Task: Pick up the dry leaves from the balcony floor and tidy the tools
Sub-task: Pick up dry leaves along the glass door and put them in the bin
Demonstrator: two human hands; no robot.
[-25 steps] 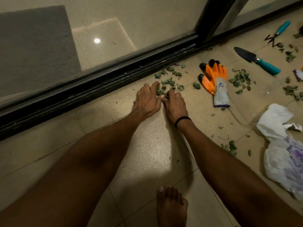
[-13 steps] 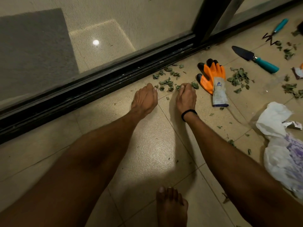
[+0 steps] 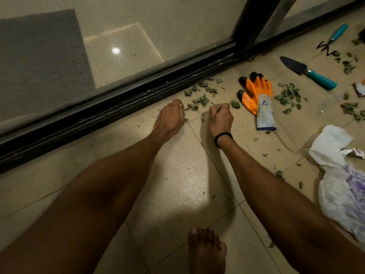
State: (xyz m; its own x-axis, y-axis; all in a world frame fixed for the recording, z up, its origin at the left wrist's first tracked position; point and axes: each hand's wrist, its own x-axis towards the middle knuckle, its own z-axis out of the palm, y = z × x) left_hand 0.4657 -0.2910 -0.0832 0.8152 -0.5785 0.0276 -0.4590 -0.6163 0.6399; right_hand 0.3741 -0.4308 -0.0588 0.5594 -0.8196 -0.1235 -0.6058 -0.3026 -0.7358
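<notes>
Gathering of leaves is the step in hand. The right hand (image 3: 220, 118) is closed in a fist at the floor (image 3: 177, 175). Green bits show between its curled fingers (image 3: 223, 106), so it holds a small bunch. The left hand (image 3: 170, 117) is just beside it, knuckles up. Its fingers are bent under the palm and hidden, so I cannot tell if they hold anything. The leaves (image 3: 199, 99) of this patch lie just in front of both hands, near the black door track (image 3: 118, 107). More lie to the right, past the gloves (image 3: 256, 95).

I judge the task is at an early stage: most leaves are on the floor and the tools are untouched. The next move probably calls for a closed fist on the way to the bag (image 3: 339, 190), because the leaves look dry, curled and brittle. The tiles are smooth and glossy, so the small crumbs may be hard to pinch.

The gloves are orange rubber with black tips and grey knitted cuffs. The trowel (image 3: 308, 73) has a dark pointed blade and a teal handle. The rake (image 3: 331, 39) has bent prongs. The bag is thin, white and crumpled.
</notes>
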